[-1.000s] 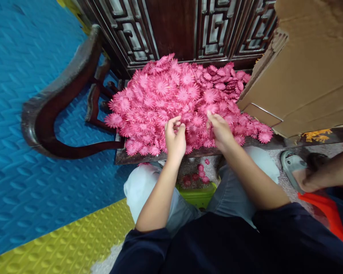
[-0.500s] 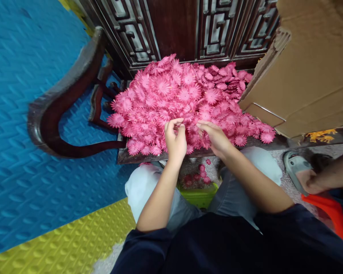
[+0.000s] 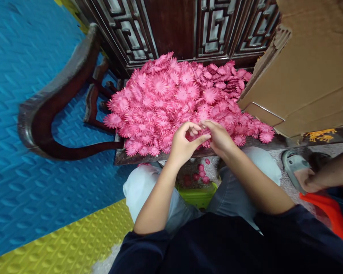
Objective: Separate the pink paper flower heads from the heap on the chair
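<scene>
Pink artificial flower heads (image 3: 160,87) lie heaped on a dark wooden bench seat (image 3: 288,141). Over the heap's front edge, my two hands meet at the fingertips. My left hand (image 3: 185,142) has its fingers curved and its thumb stretched towards the other hand, with a gap between them. Pink petals show through that gap; whether they belong to a held flower or to the heap, I cannot tell. My right hand (image 3: 219,139) is closed, fingers bent inward, and its fingertips are partly hidden. What it pinches is too small to make out.
A curved wooden armrest (image 3: 31,125) stands at the left, a carved backrest (image 3: 171,30) behind. A large cardboard box (image 3: 311,72) is at the right. Below are a green container (image 3: 197,196) and several fallen flowers (image 3: 201,173). Another person's foot (image 3: 305,177) is at the right.
My left hand has moved right and its thumb now reaches to my right hand; before, the hands were apart. The right hand has shifted slightly. The view has drifted a little.
</scene>
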A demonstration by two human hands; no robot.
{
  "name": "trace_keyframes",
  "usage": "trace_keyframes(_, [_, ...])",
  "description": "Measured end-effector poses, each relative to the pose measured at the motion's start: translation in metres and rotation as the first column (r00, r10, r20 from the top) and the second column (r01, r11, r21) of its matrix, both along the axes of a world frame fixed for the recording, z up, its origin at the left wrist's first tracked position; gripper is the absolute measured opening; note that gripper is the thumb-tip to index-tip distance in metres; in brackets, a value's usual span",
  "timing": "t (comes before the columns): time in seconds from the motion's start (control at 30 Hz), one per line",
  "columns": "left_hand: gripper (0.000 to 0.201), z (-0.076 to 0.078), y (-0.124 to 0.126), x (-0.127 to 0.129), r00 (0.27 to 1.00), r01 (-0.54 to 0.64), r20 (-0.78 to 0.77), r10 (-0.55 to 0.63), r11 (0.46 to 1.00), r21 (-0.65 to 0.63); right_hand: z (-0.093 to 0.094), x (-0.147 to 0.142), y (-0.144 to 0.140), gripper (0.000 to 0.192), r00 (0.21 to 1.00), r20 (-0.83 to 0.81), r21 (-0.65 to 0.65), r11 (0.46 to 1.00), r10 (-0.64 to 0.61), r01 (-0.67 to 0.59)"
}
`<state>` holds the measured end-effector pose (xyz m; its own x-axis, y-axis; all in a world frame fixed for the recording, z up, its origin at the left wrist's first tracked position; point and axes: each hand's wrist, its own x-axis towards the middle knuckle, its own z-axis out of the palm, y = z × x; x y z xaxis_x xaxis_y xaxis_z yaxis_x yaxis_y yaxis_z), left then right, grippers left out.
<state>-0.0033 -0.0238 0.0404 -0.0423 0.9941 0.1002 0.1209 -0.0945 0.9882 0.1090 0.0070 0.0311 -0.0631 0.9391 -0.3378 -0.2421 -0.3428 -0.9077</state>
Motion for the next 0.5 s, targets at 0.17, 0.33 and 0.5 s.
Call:
trace_keyframes(0.17, [0.012, -0.009, 0.004, -0.004, 0.993, -0.097, 0.064, 0.101, 0.994, -0.058, 0.002, -0.001, -0.001, 0.021, 0.997, -0.037, 0.047, 0.997, 0.069, -0.068])
trace_keyframes(0.33, [0.010, -0.008, 0.007, -0.011, 0.948, -0.313, 0.065, 0.311, 0.949, 0.026, 0.006, 0.003, -0.004, 0.021, 0.986, 0.026, 0.079, 0.983, 0.162, -0.163])
trace_keyframes(0.5, [0.011, -0.005, 0.008, -0.015, 0.886, -0.463, 0.084, 0.457, 0.883, 0.078, 0.012, 0.002, -0.007, 0.020, 0.949, 0.152, 0.098, 0.951, 0.278, -0.294])
